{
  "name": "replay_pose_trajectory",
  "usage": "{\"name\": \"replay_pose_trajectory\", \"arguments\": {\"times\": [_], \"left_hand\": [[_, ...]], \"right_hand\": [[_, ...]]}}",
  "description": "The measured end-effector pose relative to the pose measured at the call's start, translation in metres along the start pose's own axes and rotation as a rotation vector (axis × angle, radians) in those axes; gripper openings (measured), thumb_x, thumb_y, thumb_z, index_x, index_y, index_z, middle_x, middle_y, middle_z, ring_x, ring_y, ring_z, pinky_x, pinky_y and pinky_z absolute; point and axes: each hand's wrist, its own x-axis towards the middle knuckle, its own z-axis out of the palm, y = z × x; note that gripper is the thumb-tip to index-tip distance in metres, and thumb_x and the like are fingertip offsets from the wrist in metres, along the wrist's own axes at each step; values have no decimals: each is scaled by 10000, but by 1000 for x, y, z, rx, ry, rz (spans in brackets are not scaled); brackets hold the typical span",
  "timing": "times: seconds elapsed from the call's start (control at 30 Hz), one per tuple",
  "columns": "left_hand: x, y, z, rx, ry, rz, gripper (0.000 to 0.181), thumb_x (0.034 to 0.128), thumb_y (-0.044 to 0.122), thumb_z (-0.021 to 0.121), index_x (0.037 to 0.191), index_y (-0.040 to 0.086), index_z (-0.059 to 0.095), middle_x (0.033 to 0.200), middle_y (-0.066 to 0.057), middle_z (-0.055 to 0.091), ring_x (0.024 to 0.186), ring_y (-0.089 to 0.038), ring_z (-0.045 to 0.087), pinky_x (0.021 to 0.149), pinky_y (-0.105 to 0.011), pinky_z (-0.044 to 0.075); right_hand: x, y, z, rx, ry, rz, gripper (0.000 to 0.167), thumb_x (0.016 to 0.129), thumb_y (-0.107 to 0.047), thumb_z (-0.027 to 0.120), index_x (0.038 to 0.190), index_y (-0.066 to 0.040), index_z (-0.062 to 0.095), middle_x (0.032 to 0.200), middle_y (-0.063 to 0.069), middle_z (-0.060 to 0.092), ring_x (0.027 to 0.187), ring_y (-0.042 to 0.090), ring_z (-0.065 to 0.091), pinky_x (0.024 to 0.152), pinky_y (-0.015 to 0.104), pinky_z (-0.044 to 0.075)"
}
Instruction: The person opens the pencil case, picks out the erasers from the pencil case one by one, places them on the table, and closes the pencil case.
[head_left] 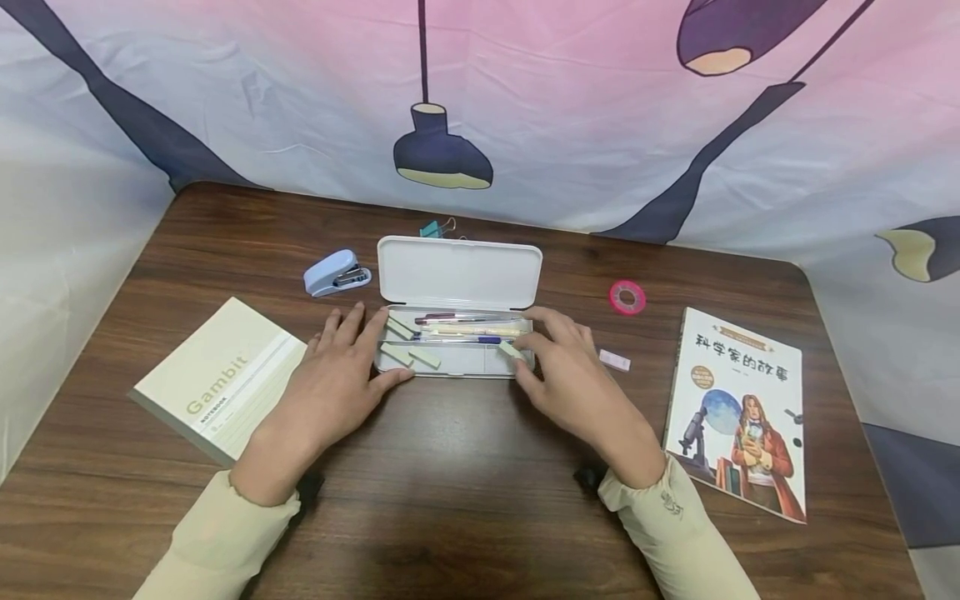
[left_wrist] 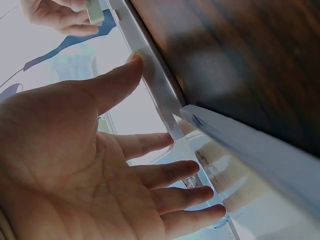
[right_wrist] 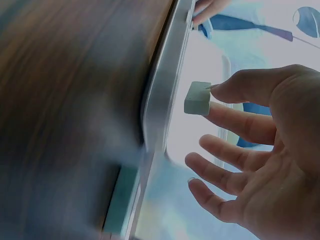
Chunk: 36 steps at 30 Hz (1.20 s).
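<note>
A white pencil case (head_left: 459, 271) lies with its lid raised in the middle of the table. My right hand (head_left: 577, 379) is over its right end, pinching a small pale green block (right_wrist: 197, 100) between thumb and index finger. The other fingers spread loosely. My left hand (head_left: 326, 392) touches the case's left end with fingers extended; the thumb rests at the front rim. Inside are several pens (head_left: 468, 329) in the back section and more pale green blocks (head_left: 425, 358) at the left. Fingers partly hide both ends of the case.
A notebook (head_left: 225, 375) and a blue stapler (head_left: 336, 273) are on the left. Behind the lid sits a teal binder clip (head_left: 432, 229). To the right lie a pink tape roll (head_left: 627, 297), a small pink-and-white piece (head_left: 615, 360) and a book (head_left: 738, 417).
</note>
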Motion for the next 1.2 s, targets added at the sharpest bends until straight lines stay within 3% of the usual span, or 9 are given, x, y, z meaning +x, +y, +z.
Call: {"name": "replay_pose_trajectory", "arguments": {"times": [0.33, 0.6, 1.2], "left_hand": [[1, 0, 0, 16, -18, 1, 883, 1118, 473, 732, 1768, 4, 363, 1805, -420, 305, 1686, -697, 242, 1291, -872, 312], [1, 0, 0, 24, -17, 3, 887, 1117, 476, 733, 1764, -7, 365, 1801, -421, 312, 1682, -696, 251, 1284, -872, 323], [1, -1, 1, 18, -21, -2, 890, 1121, 479, 727, 1773, 3, 351, 1810, -414, 302, 1690, -690, 239, 1294, -873, 306]], "right_hand": [[-31, 33, -19, -9, 48, 101, 178, 1023, -64, 795, 1179, 11, 836, 1575, 239, 650, 1477, 507, 615, 1174, 679, 465], [-51, 54, -29, -38, 60, 153, 172, 1009, -68, 795, 1154, 9, 842, 1556, 272, 652, 1478, 543, 601, 1227, 739, 414], [-68, 71, -30, -83, 57, 186, 134, 992, -52, 825, 1115, -3, 849, 1553, 279, 658, 1485, 546, 578, 1194, 715, 431]]}}
